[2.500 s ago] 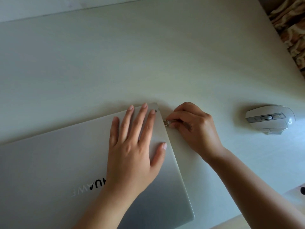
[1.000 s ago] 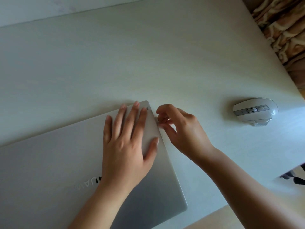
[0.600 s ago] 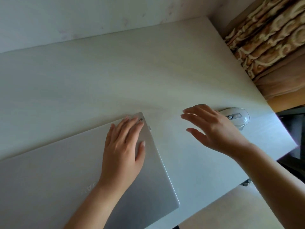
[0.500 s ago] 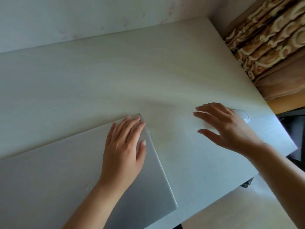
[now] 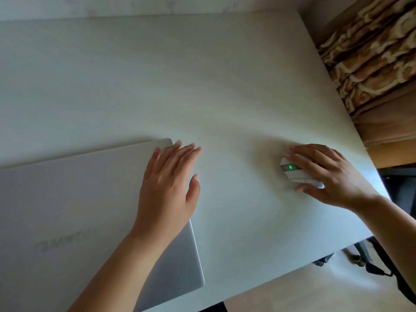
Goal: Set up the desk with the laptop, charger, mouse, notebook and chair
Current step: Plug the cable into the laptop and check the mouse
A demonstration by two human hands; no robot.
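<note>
A closed silver laptop (image 5: 74, 206) lies on the white desk (image 5: 202, 75) at the lower left. My left hand (image 5: 168, 183) hovers flat at the laptop's right edge, fingers straight and reaching past the lid's far corner. A white mouse (image 5: 295, 173) with a lit green light sits at the desk's right side. My right hand (image 5: 326, 176) covers it, fingers curled over its top and thumb against its near side. Charger, notebook and chair are not identifiable in view.
A patterned brown curtain (image 5: 373, 48) hangs beyond the desk's right edge. Dark furniture parts and a black strap (image 5: 382, 264) lie on the floor by the desk's near right corner. A pale wall runs along the desk's far edge.
My right hand left the laptop's right side, where it pinched a small plug, and moved right onto the mouse. My left hand slid toward the laptop's right edge.
</note>
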